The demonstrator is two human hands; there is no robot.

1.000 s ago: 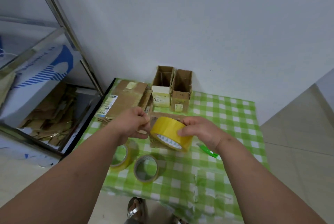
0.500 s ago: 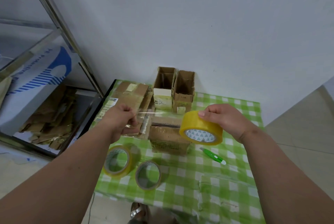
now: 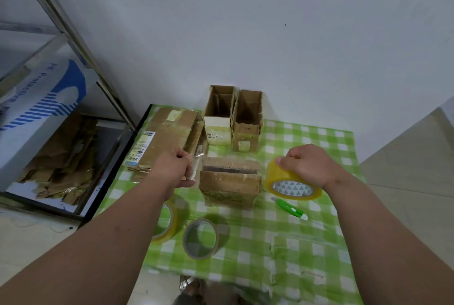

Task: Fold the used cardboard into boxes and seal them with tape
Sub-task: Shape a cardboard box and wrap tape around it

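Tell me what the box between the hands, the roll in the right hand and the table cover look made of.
Box: brown corrugated cardboard, matte, worn, with glossy old tape strips.
Roll: translucent yellow plastic tape, shiny, on a white printed core, probably card.
Table cover: green-and-white check, creased with some sheen; likely thin plastic or oilcloth.

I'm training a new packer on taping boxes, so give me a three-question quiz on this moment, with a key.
1. True or false: the right hand grips the yellow tape roll.
2. How many tape rolls lie untouched at the near edge of the checked tablecloth? A) one B) two C) three
3. Fill in: the green cutter lies to the ____ of the folded box, by the person's own sides.

Key:
1. True. The left hand pinches the pulled tape end.
2. B: a yellowish roll and a greyish roll.
3. Right.
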